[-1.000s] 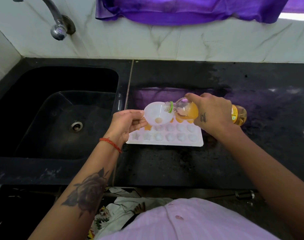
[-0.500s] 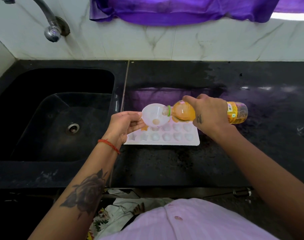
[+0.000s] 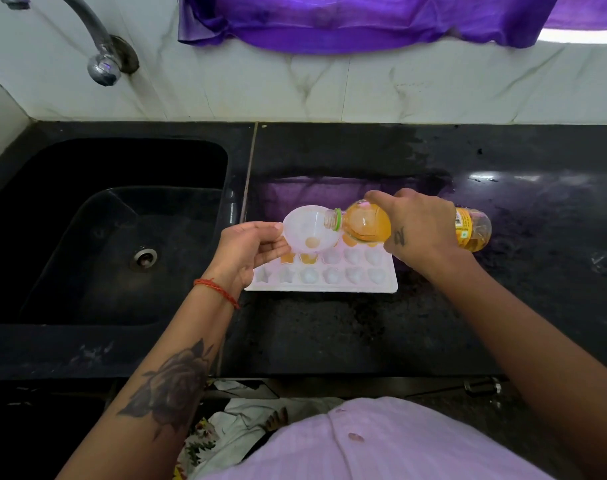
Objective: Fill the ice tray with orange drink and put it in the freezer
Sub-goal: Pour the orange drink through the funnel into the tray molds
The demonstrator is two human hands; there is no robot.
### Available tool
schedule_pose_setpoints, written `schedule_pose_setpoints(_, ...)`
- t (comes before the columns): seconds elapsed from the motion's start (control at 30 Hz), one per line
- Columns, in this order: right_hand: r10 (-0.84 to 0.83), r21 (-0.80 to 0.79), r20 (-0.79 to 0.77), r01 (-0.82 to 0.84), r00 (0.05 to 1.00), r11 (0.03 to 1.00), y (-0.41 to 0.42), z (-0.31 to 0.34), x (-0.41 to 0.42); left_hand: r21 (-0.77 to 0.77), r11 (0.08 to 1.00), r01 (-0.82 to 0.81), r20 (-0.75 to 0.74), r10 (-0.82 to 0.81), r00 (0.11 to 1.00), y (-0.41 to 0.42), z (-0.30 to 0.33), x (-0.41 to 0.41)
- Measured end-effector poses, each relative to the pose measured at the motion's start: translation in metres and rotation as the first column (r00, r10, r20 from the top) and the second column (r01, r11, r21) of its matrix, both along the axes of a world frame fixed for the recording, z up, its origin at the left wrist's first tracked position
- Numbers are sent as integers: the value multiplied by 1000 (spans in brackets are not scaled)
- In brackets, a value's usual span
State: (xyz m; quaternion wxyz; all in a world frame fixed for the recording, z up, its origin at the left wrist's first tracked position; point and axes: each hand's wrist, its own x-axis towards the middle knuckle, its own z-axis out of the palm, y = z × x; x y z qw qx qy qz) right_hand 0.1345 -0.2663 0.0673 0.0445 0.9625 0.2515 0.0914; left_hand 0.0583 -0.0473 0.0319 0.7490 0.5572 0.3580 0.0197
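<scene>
A white ice tray (image 3: 329,285) with shaped cells lies on the black counter (image 3: 347,334) beside the sink. Some far-row cells hold orange drink; the near row looks pale. My left hand (image 3: 250,247) pinches the rim of a white funnel (image 3: 307,230) over the tray's far left cells; a little orange shows at its throat. My right hand (image 3: 416,230) grips a clear bottle of orange drink (image 3: 367,225), tipped on its side with its open neck at the funnel's rim.
A black sink (image 3: 115,244) with a drain lies left of the tray, under a metal tap (image 3: 101,60). A purple cloth (image 3: 347,22) hangs over the marble wall behind. A drawer handle (image 3: 482,388) sits below the counter edge.
The bottle has tipped slightly and its neck stays at the funnel. Both hands hold nearly the same place over the tray.
</scene>
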Motion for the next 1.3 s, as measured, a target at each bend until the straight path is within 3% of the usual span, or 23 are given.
schedule_pose_setpoints(0.4, -54, 36, 16, 53, 998, 998, -17, 5, 0, -15, 997, 74, 43, -74, 996, -15, 3, 10)
schedule_pose_setpoints(0.9, -59, -62, 22, 60, 998, 996, -23, 3, -5, 8, 995, 103, 5, -103, 995, -22, -4, 15)
schedule_pose_setpoints(1.3, -83, 69, -28, 85, 996, 994, -27, 4, 0, -20, 995, 96, 3, -96, 995, -23, 0, 15)
